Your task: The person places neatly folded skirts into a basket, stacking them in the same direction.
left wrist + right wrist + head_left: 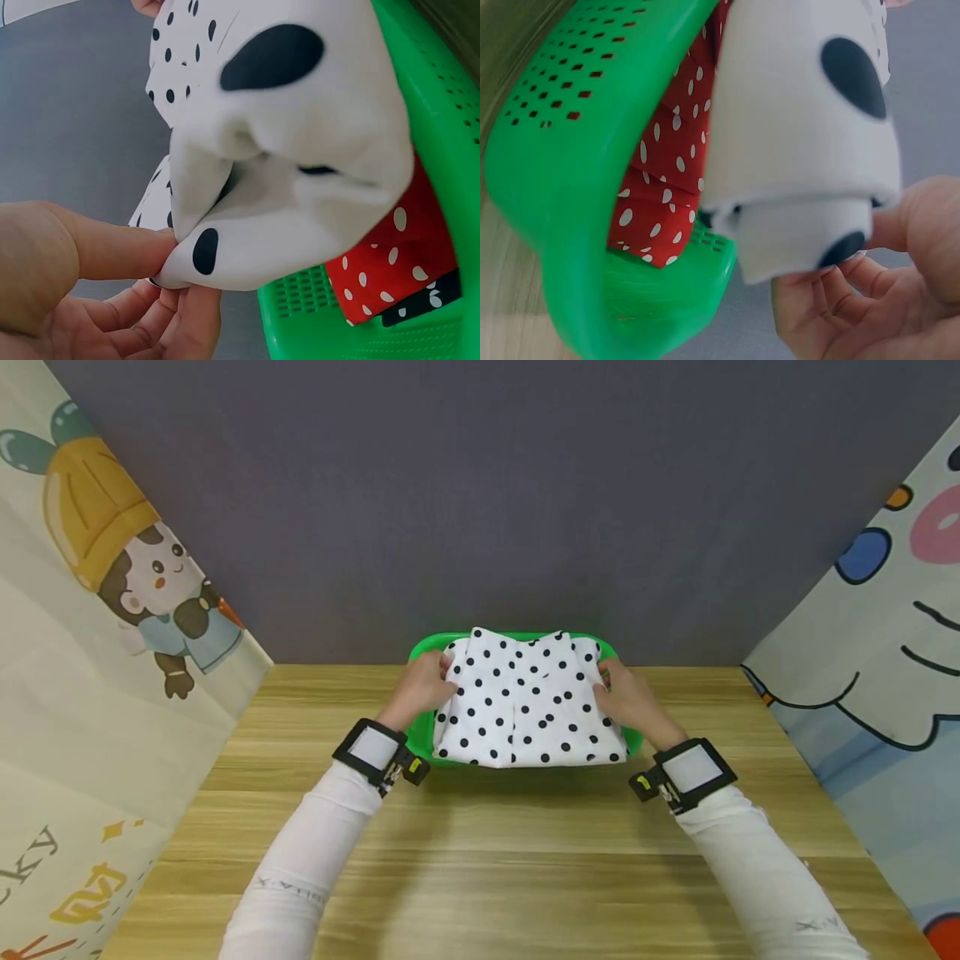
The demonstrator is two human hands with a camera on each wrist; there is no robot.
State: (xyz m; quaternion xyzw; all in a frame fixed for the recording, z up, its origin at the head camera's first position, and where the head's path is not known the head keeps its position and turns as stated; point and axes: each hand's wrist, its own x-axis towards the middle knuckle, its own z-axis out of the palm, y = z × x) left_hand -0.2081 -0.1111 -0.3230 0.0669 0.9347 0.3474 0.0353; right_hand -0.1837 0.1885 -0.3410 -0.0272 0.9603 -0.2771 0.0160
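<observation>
Hands on both sides of a folded white cloth with black dots point(531, 703), which I see sitting on top of a green perforated basket point(420, 650) at the far middle of the wooden table point(480, 852). My left hand point(422, 687) pinches the cloth's left edge: in the left wrist view the thumb and fingers point(112, 251) close on a corner fold. My right hand point(628, 693) grips the right edge, with its fingers point(832, 300) curled under the folded layers and the thumb at the side. Under the white cloth, inside the basket, I can make out a red cloth with white spots point(667, 172) and, in the left wrist view, a dark cloth with white spots point(420, 296) just beside it. Cartoon-printed sheets point(90, 610) hang at the left and right of the table, and a grey backdrop point(480, 485) stands behind.
</observation>
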